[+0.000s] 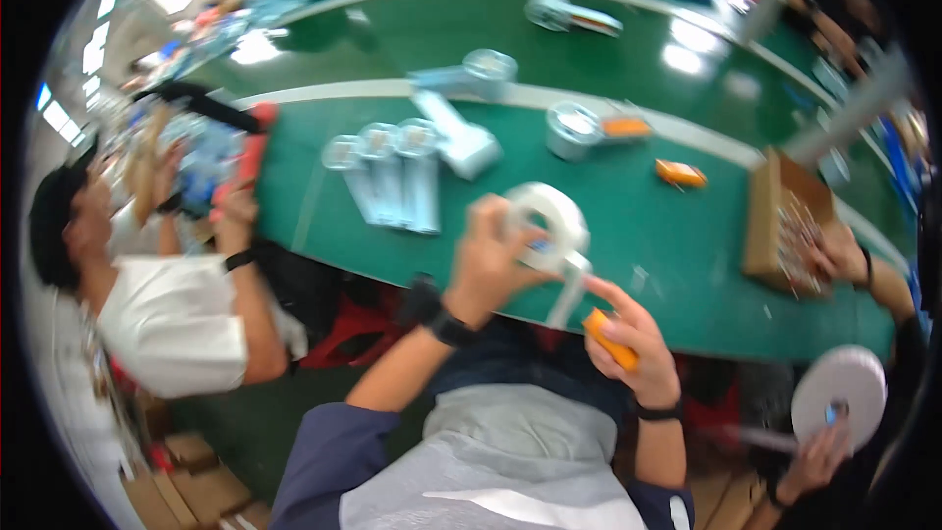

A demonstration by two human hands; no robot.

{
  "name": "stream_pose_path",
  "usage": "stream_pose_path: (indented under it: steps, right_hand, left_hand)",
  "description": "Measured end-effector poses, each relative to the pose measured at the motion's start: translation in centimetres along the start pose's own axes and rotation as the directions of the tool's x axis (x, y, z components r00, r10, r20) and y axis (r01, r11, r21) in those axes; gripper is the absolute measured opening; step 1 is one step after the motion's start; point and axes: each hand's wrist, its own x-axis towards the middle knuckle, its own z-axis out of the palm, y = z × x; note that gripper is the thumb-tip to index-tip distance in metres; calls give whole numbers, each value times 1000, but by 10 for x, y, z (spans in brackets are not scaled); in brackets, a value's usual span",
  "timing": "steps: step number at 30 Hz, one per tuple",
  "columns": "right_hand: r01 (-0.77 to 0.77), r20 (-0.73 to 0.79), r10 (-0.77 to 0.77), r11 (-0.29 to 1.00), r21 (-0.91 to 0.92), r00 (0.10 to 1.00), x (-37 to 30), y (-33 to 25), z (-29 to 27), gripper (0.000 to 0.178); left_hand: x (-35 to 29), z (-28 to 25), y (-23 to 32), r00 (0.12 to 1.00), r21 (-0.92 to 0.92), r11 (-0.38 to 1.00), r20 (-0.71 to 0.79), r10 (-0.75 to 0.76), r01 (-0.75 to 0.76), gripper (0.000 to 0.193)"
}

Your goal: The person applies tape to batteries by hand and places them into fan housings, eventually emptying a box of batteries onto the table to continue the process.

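Brown cardboard box, open, well right of the right hand. Pale blue-white long packs in a row, beyond and left of the left hand. More brown cartons on the floor, lower left.

Green table, cardboard box, grey packets, orange cutter
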Motion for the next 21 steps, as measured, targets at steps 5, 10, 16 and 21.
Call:
stream_pose_path:
  steps: [5, 10, 16, 21]
  right_hand:
    - [68, 106, -54, 989, -128, 993, -10, 12, -17, 44]
    - [101, 158, -70, 974, -201, 985, -34, 15, -2, 38]
    - [77, 180, 30, 825, -559, 983, -66, -19, 3, 23]
    - [124, 103, -79, 816, -565, 992, -72, -19, 6, 21]
  left_hand:
    - [-7, 21, 22, 998, -245, 969, -66, 2, -18, 47]
    - [-14, -9, 7, 999, -195, 980, 5, 36, -35, 41]
    - [-2, -31, -25, 992, -66, 990, -23, -123, 121, 37]
    - [2, -25, -21, 965, -109, 958, 35, -261, 264, 38]
